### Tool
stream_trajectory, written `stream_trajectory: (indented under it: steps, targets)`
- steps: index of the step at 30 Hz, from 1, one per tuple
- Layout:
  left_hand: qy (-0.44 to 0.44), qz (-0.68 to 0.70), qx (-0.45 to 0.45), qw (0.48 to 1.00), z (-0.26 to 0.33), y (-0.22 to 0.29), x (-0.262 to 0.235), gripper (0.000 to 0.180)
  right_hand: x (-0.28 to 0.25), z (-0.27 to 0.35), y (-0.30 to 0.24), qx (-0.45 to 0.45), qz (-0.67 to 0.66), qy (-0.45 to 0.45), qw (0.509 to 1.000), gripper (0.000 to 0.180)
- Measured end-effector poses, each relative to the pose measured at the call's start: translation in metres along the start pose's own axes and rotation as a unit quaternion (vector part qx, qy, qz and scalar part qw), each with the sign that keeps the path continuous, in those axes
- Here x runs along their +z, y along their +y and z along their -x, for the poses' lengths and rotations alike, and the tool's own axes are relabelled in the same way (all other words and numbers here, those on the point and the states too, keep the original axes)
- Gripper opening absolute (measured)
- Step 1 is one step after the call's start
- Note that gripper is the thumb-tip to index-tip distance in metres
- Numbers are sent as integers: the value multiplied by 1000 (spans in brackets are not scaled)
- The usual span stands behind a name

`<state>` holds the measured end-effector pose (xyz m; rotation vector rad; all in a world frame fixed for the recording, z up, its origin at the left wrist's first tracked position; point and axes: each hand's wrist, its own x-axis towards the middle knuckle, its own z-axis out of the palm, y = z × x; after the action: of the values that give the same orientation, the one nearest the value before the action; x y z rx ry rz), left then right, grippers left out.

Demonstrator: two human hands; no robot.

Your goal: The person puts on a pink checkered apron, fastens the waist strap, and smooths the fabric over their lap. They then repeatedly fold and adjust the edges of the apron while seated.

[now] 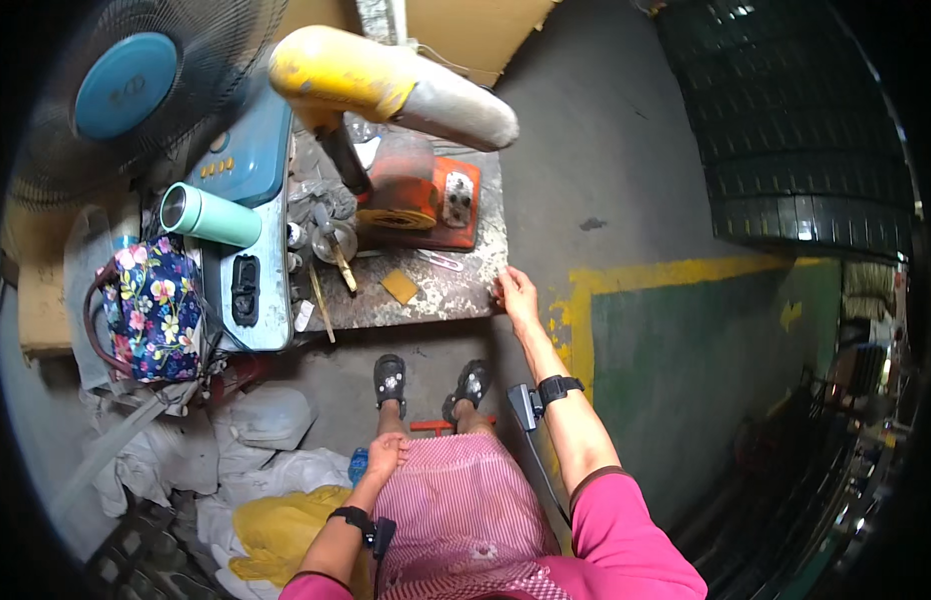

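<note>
Right hand (516, 292) outstretched, touching workbench (456, 290) edge; left hand (387, 455) on knee.

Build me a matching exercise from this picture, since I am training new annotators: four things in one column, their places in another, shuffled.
Things:
1. right hand
2. left hand
3. mint green cylindrical flask
4. small yellow square pad

Places:
A. lying on its side above the flowered fabric bag
B. at the right edge of the speckled grey worktop
C. flat on the worktop, near its front edge
D. resting on the knee of the pink striped garment

Pairs: 1-B, 2-D, 3-A, 4-C
</note>
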<state>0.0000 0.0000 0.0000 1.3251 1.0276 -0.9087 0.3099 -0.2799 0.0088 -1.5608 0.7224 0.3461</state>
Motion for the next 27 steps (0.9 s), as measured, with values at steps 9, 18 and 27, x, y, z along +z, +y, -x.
stream_trajectory:
  steps: [9,18,27]
  targets:
    - [203,-280,344,873,-37,31,41,14,70,-138,-35,-193,48,52,979,51]
    - [280,-200,549,762,-89,58,45,10,103,-187,-50,-288,193,165,923,68]
    - [250,-221,583,741,-114,58,44,11,101,-175,-60,-266,255,120,922,57]
